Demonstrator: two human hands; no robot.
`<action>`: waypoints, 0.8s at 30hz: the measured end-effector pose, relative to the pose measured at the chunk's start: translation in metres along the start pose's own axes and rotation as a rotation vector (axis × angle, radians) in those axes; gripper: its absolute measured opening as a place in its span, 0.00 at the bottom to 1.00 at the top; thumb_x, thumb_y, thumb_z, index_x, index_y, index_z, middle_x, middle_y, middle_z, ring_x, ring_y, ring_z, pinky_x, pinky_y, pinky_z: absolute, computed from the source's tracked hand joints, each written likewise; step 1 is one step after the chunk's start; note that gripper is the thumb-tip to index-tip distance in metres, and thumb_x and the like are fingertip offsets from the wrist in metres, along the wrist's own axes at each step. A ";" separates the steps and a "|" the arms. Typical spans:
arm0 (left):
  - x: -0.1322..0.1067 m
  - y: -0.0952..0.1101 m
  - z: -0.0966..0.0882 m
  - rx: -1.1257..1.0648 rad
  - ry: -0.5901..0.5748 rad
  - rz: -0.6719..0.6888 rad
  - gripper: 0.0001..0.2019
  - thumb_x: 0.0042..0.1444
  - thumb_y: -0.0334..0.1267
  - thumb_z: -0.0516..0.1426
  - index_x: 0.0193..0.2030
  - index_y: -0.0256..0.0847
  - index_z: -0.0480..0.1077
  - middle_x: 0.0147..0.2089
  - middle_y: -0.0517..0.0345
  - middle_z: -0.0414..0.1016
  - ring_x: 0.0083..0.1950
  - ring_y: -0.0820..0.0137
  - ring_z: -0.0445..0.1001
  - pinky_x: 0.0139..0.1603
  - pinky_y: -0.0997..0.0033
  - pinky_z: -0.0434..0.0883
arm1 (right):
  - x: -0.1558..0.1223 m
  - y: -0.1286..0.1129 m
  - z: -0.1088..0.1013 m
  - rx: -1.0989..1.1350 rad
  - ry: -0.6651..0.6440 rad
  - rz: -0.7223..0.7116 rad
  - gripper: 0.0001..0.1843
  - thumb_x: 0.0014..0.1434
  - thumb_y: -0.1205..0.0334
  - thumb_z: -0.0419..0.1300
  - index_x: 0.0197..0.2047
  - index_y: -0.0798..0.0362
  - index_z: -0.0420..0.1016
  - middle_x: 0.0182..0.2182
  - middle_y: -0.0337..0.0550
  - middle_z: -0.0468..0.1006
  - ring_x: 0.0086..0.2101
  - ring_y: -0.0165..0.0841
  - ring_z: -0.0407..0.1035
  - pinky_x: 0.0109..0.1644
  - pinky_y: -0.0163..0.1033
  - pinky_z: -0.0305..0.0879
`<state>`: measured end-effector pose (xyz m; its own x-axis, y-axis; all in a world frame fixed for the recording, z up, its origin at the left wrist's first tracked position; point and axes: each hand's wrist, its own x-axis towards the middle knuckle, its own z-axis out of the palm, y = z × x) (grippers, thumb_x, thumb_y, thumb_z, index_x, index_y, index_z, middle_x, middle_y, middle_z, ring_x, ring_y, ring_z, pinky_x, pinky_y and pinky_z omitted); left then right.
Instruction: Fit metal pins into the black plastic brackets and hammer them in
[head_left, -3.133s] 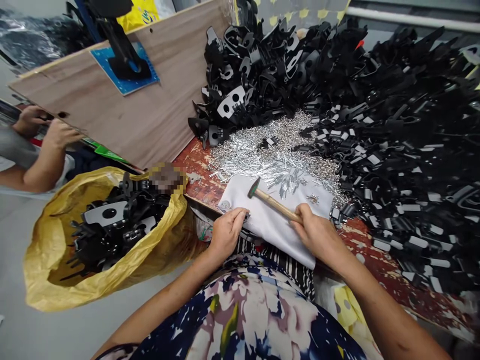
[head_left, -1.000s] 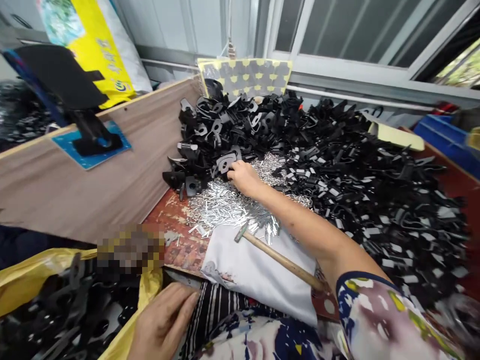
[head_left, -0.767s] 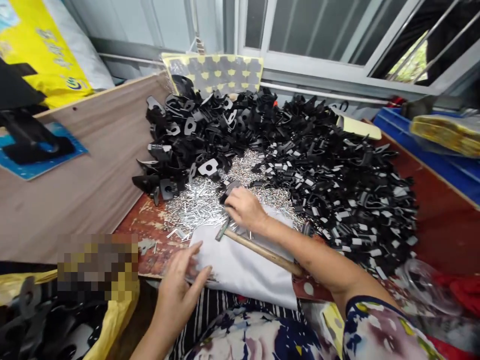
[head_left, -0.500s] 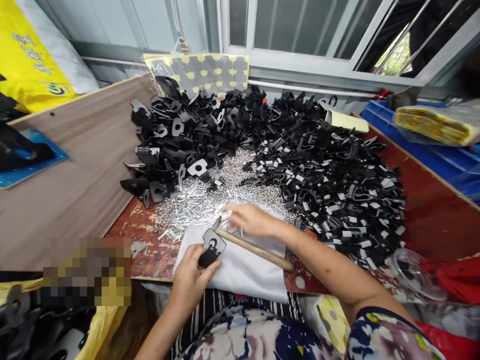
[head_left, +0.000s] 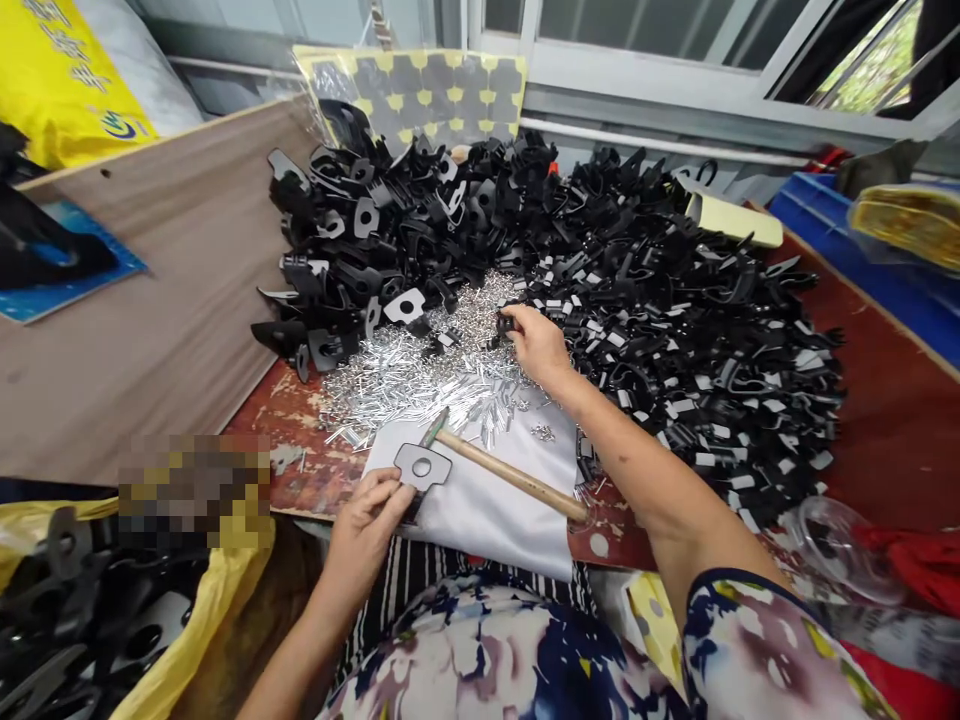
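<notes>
Black holed plate (head_left: 422, 466) lying flat on white cloth (head_left: 495, 525), just ahead of left hand (head_left: 366, 520). Left fingertips clamping its near edge; half second ago same grip was tilting it up. Right hand (head_left: 537, 342), then hovering over cloth, now reaching far forward, fingertips pinching small black clip (head_left: 503, 322) at edge of black parts heap (head_left: 675, 300). Hammer (head_left: 510, 476) lying between hands, unmoved. Silver pins (head_left: 405, 375) lying beyond left hand.

Left hand (head_left: 367, 515) pinching close in, right hand (head_left: 536, 345) outstretched, fingers (head_left: 513, 328) pinched
</notes>
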<state>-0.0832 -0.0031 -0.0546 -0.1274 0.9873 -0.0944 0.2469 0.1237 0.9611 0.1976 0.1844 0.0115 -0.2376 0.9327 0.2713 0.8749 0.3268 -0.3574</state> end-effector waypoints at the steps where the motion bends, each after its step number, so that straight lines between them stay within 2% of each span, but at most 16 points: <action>1: -0.001 0.001 -0.002 -0.104 0.032 -0.083 0.22 0.49 0.60 0.66 0.27 0.40 0.78 0.46 0.49 0.77 0.47 0.58 0.74 0.40 0.67 0.73 | -0.014 0.000 -0.005 0.054 -0.024 -0.012 0.24 0.68 0.72 0.52 0.66 0.56 0.62 0.47 0.47 0.77 0.44 0.35 0.70 0.51 0.41 0.63; 4: -0.005 0.011 -0.007 -0.458 0.012 -0.312 0.22 0.46 0.57 0.70 0.40 0.41 0.82 0.48 0.50 0.78 0.42 0.64 0.74 0.33 0.72 0.72 | -0.065 0.000 -0.010 0.176 -0.247 -0.128 0.19 0.67 0.73 0.54 0.59 0.52 0.69 0.38 0.40 0.79 0.36 0.31 0.71 0.42 0.37 0.65; 6: -0.008 0.018 -0.008 -0.609 -0.059 -0.396 0.22 0.44 0.52 0.72 0.43 0.42 0.83 0.48 0.52 0.79 0.41 0.66 0.73 0.35 0.73 0.73 | -0.098 -0.002 -0.005 0.185 -0.356 -0.243 0.14 0.65 0.75 0.55 0.49 0.51 0.75 0.37 0.40 0.79 0.38 0.32 0.71 0.45 0.38 0.65; 9: -0.012 0.026 -0.004 -0.644 -0.127 -0.459 0.21 0.44 0.48 0.74 0.44 0.41 0.83 0.46 0.52 0.78 0.39 0.69 0.72 0.36 0.74 0.73 | -0.131 -0.011 0.003 0.088 -0.279 -0.280 0.13 0.65 0.75 0.54 0.44 0.53 0.78 0.44 0.48 0.77 0.46 0.37 0.68 0.52 0.42 0.64; 12: -0.016 0.028 0.005 -0.594 -0.172 -0.447 0.19 0.46 0.48 0.73 0.43 0.40 0.83 0.42 0.53 0.75 0.35 0.72 0.67 0.32 0.76 0.71 | -0.141 -0.024 0.003 -0.106 -0.219 -0.205 0.09 0.66 0.71 0.56 0.43 0.55 0.77 0.43 0.51 0.76 0.45 0.40 0.67 0.49 0.43 0.64; 15: -0.019 0.032 0.015 -0.553 -0.259 -0.400 0.15 0.47 0.48 0.72 0.35 0.39 0.81 0.40 0.54 0.72 0.34 0.72 0.65 0.29 0.77 0.70 | -0.141 -0.036 0.005 -0.256 -0.310 -0.154 0.05 0.65 0.69 0.59 0.40 0.56 0.76 0.38 0.50 0.77 0.42 0.40 0.69 0.46 0.42 0.65; 18: -0.021 0.037 0.023 -0.515 -0.349 -0.376 0.15 0.48 0.48 0.72 0.32 0.38 0.80 0.38 0.55 0.70 0.33 0.72 0.64 0.28 0.76 0.69 | -0.142 -0.045 0.015 -0.323 -0.353 -0.131 0.08 0.62 0.75 0.57 0.41 0.59 0.77 0.36 0.54 0.78 0.39 0.41 0.70 0.42 0.43 0.65; 21: -0.021 0.040 0.027 -0.497 -0.349 -0.351 0.15 0.47 0.48 0.72 0.32 0.38 0.80 0.39 0.55 0.70 0.33 0.73 0.64 0.27 0.77 0.69 | -0.142 -0.048 0.025 -0.324 -0.342 -0.110 0.11 0.59 0.79 0.55 0.41 0.62 0.78 0.36 0.59 0.79 0.37 0.44 0.71 0.39 0.45 0.65; 24: -0.021 0.040 0.028 -0.516 -0.319 -0.345 0.15 0.45 0.48 0.73 0.32 0.38 0.80 0.40 0.55 0.71 0.32 0.74 0.66 0.29 0.77 0.70 | -0.139 -0.046 0.025 -0.296 -0.311 -0.090 0.11 0.58 0.79 0.56 0.39 0.61 0.78 0.36 0.58 0.79 0.38 0.44 0.72 0.40 0.45 0.66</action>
<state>-0.0439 -0.0156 -0.0212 0.1916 0.8909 -0.4117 -0.2554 0.4503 0.8556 0.1803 0.0435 -0.0320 -0.3943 0.9190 -0.0081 0.9175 0.3931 -0.0609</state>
